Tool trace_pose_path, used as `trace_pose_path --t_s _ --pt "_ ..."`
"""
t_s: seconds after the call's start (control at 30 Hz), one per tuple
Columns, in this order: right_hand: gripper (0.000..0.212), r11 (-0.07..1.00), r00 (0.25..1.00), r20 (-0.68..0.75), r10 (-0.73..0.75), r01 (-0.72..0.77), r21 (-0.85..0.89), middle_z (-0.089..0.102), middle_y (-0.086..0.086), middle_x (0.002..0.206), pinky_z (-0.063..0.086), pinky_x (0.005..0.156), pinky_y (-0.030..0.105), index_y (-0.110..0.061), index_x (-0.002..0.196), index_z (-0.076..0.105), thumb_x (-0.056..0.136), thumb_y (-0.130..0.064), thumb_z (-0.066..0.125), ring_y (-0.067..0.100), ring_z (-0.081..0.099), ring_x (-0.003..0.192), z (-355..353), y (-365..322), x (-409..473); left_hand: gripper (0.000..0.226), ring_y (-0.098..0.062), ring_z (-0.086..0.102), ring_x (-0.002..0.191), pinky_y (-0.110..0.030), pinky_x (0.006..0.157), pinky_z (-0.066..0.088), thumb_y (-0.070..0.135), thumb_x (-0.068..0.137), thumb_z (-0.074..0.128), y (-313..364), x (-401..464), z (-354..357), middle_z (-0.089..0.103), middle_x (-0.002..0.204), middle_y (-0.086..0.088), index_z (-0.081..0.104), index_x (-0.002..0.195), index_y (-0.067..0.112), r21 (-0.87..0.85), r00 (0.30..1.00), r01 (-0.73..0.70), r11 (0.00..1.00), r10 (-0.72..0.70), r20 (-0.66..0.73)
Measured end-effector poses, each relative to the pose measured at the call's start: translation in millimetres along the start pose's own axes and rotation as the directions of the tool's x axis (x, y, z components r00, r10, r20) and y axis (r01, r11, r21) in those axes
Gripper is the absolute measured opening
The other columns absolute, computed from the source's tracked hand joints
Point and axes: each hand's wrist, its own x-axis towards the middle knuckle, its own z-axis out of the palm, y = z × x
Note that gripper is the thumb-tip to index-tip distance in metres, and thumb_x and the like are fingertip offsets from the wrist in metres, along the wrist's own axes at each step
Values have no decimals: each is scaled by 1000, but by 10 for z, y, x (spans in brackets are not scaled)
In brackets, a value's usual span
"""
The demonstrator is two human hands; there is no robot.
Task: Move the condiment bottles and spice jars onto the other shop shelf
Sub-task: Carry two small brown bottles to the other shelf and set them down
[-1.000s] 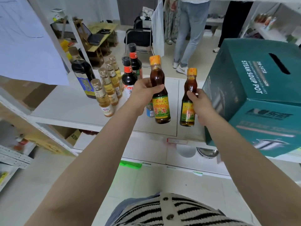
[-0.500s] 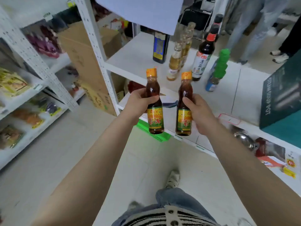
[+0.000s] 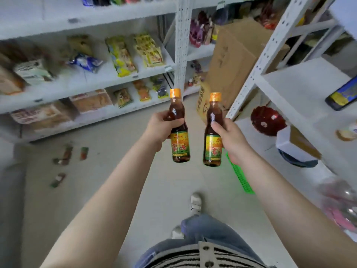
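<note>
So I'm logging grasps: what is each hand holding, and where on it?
The left hand grips one brown bottle at its upper body above the label. The right hand grips the other bottle around its upper body and label.

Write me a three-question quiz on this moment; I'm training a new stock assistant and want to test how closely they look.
1. True or false: the left hand grips the left brown glass bottle with an orange cap round its upper body.
2. Which lies on the floor near the right-hand shelf unit? A) a flat green plastic basket B) a blue bucket C) a broom
3. Fill in: the right hand holds the right brown glass bottle with an orange cap, and both bottles stand ____ in the air.

Key: 1 true; 2 A; 3 upright, or nearly so.
</note>
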Motion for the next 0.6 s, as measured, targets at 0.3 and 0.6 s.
trace_pose_path --t_s 0.3,0.6 --pt "27 992 954 294 -57 88 -90 63 1 104 44 63 25 -12 119 51 97 -26 51 10 61 87 1116 -613 1001 20 -21 67 86 -29 65 54 11 84 68 141 603 -1017 69 96 -7 62 104 12 -133 956 8 991 -47 -291" --pt "32 975 842 536 -61 164 -147 64 7 114 49 72 30 -10 122 50 96 -27 52 19 63 100 2378 -1170 1750 16 -15 65 81 -28 63 52 12 86 66 323 937 -2031 67 89 1 58 83 25 -230 864 -33 973 -88 -496"
